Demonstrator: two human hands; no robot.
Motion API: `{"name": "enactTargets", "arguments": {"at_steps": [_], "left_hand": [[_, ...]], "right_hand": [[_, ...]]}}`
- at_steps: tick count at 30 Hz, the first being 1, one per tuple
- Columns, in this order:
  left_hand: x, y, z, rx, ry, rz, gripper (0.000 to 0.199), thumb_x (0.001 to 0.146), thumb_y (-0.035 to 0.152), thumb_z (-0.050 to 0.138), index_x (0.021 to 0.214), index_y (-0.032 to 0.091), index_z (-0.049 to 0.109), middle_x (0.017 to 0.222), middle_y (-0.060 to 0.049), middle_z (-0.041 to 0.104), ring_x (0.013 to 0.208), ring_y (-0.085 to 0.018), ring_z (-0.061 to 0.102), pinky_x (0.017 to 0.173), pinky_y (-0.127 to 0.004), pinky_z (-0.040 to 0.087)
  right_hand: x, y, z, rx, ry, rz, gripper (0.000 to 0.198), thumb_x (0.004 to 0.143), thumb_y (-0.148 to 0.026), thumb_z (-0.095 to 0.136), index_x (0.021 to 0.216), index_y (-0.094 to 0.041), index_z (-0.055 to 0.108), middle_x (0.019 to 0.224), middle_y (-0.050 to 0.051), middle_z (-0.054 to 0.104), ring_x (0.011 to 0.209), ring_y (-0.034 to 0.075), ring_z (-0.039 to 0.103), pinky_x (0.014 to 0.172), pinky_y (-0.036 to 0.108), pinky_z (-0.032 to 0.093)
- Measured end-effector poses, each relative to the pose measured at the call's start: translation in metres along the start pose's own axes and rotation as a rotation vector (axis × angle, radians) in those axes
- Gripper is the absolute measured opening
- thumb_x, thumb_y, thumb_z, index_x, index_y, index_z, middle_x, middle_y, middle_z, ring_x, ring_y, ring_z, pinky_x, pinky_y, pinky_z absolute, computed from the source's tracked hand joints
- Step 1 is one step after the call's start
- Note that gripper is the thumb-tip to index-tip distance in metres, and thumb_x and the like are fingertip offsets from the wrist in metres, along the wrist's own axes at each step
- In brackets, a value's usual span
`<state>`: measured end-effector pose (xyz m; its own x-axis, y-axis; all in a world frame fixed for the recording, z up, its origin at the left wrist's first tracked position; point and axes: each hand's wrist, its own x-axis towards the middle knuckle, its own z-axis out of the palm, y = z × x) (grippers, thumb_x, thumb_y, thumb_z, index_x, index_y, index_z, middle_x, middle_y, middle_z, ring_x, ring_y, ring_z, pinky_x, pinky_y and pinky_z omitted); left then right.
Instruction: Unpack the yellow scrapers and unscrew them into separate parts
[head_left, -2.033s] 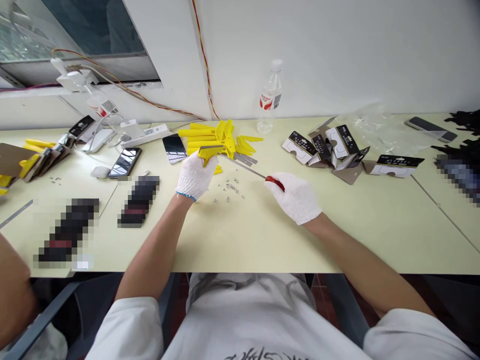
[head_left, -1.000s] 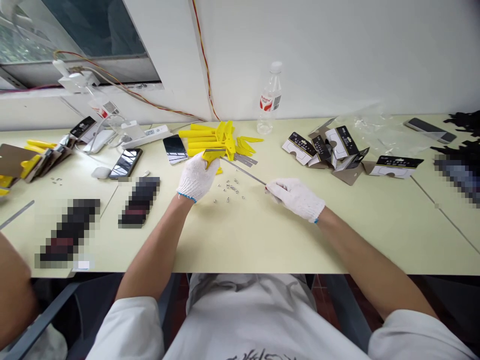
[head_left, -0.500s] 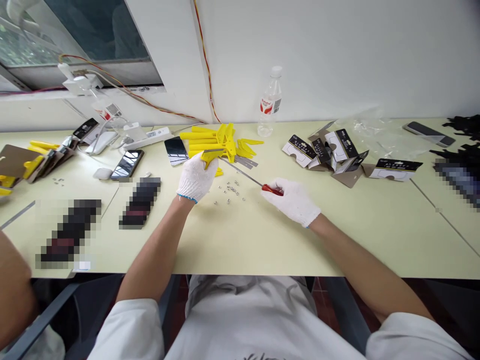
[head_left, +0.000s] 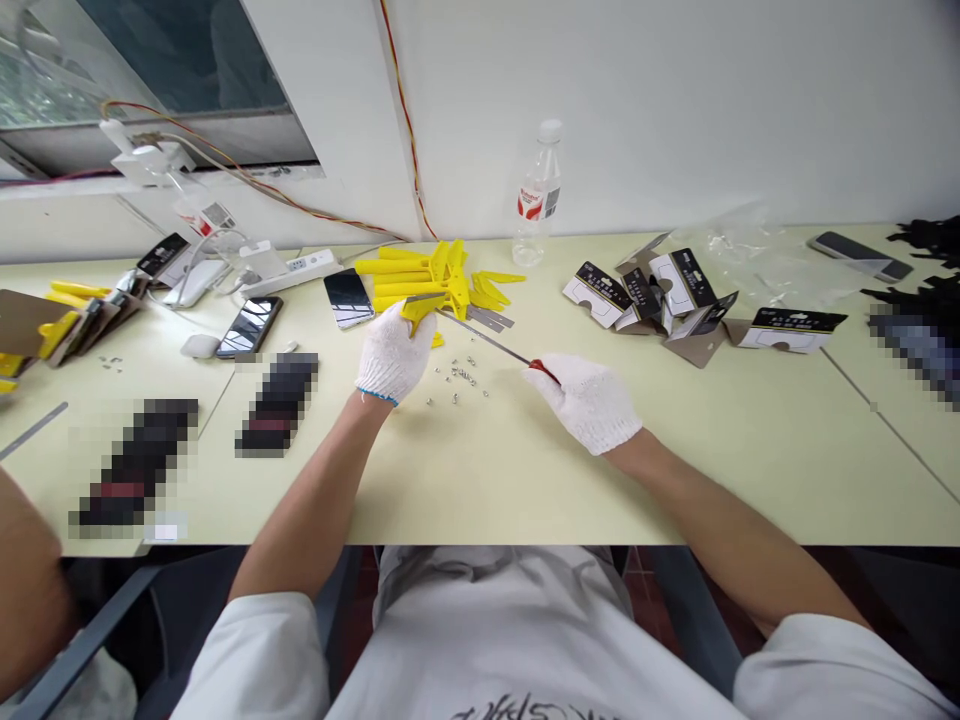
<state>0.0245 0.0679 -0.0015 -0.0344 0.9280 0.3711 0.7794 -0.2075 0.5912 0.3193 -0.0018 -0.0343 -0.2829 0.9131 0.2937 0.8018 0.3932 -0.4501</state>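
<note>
My left hand (head_left: 396,350), in a white knit glove, is closed round a yellow plastic scraper (head_left: 415,312) with a grey metal blade along its top. In my gloved right hand (head_left: 589,398) is a screwdriver (head_left: 545,371), its red handle mostly covered by the fingers. The long shaft points left, its tip close by the scraper; whether they touch I cannot tell. Small metal screws or nuts (head_left: 463,375) lie scattered between the hands. Just beyond are a pile of yellow scraper handles (head_left: 412,280), smaller yellow pieces (head_left: 489,290) and flat metal blades (head_left: 491,318).
A clear bottle (head_left: 534,210) stands by the wall. Black-and-white card packages (head_left: 675,290) and a plastic bag (head_left: 772,255) lie at right. Phones (head_left: 251,327), a power strip (head_left: 307,266) and cables are at left. Another person's arm (head_left: 26,580) shows at the left edge.
My right hand has rolled slightly over the screwdriver handle, so less red shows. The left hand keeps its hold on the scraper. The view has shifted a little.
</note>
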Motion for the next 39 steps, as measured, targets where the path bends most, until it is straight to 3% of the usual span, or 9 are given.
{"name": "enactTargets", "arguments": {"at_steps": [6, 12, 19, 27, 31, 34, 39], "left_hand": [[-0.001, 0.0, 0.002, -0.043, -0.011, -0.012, 0.025, 0.1, 0.042, 0.058, 0.099, 0.025, 0.078, 0.088, -0.008, 0.076, 0.106, -0.033, 0.077, 0.096, -0.045, 0.058], [-0.001, -0.001, 0.003, -0.07, -0.018, 0.005, 0.024, 0.097, 0.041, 0.06, 0.095, 0.025, 0.077, 0.096, -0.01, 0.079, 0.108, -0.034, 0.077, 0.098, -0.046, 0.058], [-0.001, -0.001, 0.004, -0.031, -0.02, -0.023, 0.025, 0.098, 0.042, 0.059, 0.098, 0.025, 0.078, 0.092, -0.008, 0.079, 0.106, -0.032, 0.076, 0.098, -0.046, 0.059], [-0.002, 0.003, 0.002, -0.023, -0.003, 0.026, 0.024, 0.101, 0.039, 0.059, 0.094, 0.024, 0.076, 0.095, -0.009, 0.078, 0.105, -0.03, 0.077, 0.097, -0.044, 0.058], [0.001, 0.003, -0.002, -0.032, 0.016, -0.043, 0.022, 0.099, 0.04, 0.063, 0.087, 0.024, 0.071, 0.083, -0.007, 0.074, 0.093, -0.028, 0.075, 0.089, -0.04, 0.059], [0.006, 0.0, -0.009, -0.148, 0.042, -0.2, 0.023, 0.099, 0.042, 0.066, 0.085, 0.024, 0.07, 0.071, -0.004, 0.069, 0.076, -0.024, 0.071, 0.075, -0.036, 0.059], [0.014, -0.009, -0.018, -0.453, -0.022, -0.348, 0.019, 0.096, 0.039, 0.069, 0.091, 0.021, 0.072, 0.064, -0.002, 0.066, 0.059, -0.018, 0.063, 0.065, -0.033, 0.059]], "right_hand": [[0.003, -0.001, -0.012, 0.154, -0.08, 0.061, 0.053, 0.117, -0.061, 0.046, 0.091, -0.024, 0.072, 0.088, 0.011, 0.079, 0.079, 0.027, 0.07, 0.076, 0.038, 0.045], [0.008, 0.0, -0.017, 0.245, -0.136, 0.121, 0.057, 0.112, -0.066, 0.046, 0.072, -0.025, 0.044, 0.066, 0.001, 0.05, 0.065, 0.02, 0.049, 0.07, 0.037, 0.035], [0.012, -0.002, -0.023, 0.353, -0.24, 0.228, 0.074, 0.106, -0.087, 0.046, 0.072, -0.023, 0.06, 0.067, 0.003, 0.056, 0.066, 0.021, 0.047, 0.064, 0.036, 0.036], [0.014, -0.004, -0.025, 0.449, -0.307, 0.312, 0.077, 0.101, -0.093, 0.052, 0.07, -0.023, 0.058, 0.062, 0.0, 0.05, 0.06, 0.017, 0.041, 0.06, 0.035, 0.032], [0.021, 0.01, -0.026, 0.324, -0.255, 0.24, 0.074, 0.105, -0.088, 0.048, 0.072, -0.023, 0.062, 0.067, 0.004, 0.06, 0.064, 0.021, 0.05, 0.063, 0.036, 0.036], [0.025, 0.034, -0.026, 0.116, -0.16, 0.192, 0.061, 0.112, -0.071, 0.048, 0.079, -0.023, 0.067, 0.073, 0.007, 0.068, 0.069, 0.024, 0.057, 0.067, 0.037, 0.039], [0.033, 0.078, -0.017, -0.288, -0.065, 0.327, 0.042, 0.116, -0.04, 0.044, 0.11, -0.013, 0.076, 0.107, 0.025, 0.08, 0.093, 0.038, 0.074, 0.081, 0.044, 0.051]]}}
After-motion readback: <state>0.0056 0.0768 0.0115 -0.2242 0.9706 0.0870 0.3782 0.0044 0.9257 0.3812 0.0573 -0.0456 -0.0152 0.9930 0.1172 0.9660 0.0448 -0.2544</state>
